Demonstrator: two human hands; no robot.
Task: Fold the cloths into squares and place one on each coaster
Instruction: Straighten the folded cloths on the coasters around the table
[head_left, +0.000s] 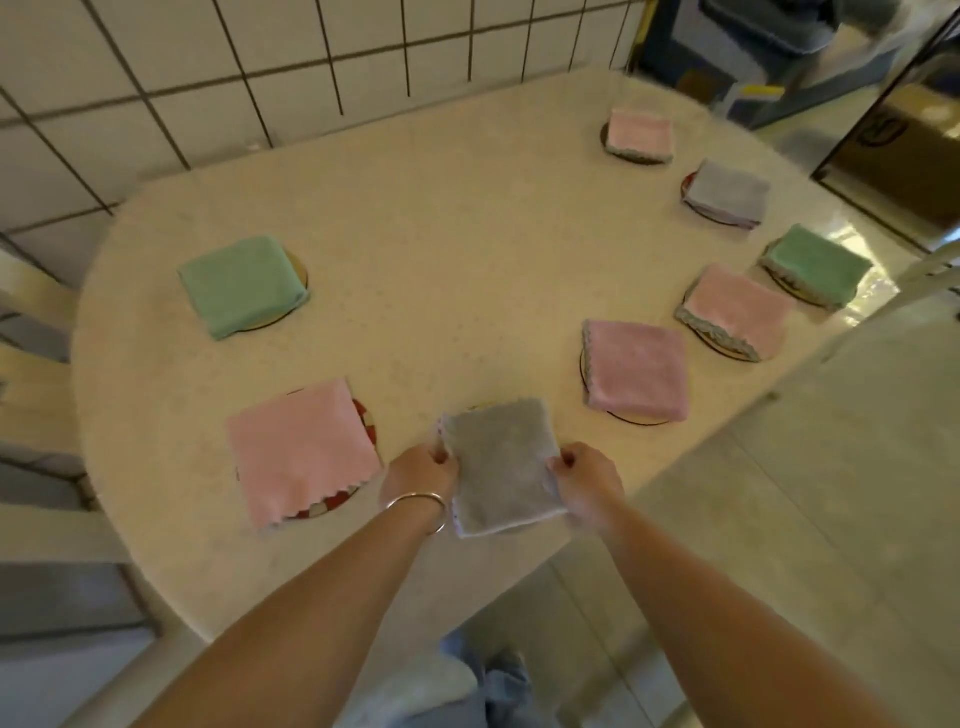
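Left hand (423, 470): pinches the grey cloth's (501, 465) left edge.
Right hand (584, 480): pinches its right edge.
Grey cloth: folded square, near table (441, 249) edge.

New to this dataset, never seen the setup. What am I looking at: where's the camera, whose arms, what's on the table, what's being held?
No machine here: a person wears one camera on the head, looking down at their own bare arms. The left hand and right hand pinch opposite edges of a folded grey cloth at the near edge of a pale table. Seven more folded cloths, pink, green and grey, lie around the table, each on a round coaster, such as the green cloth at far left.
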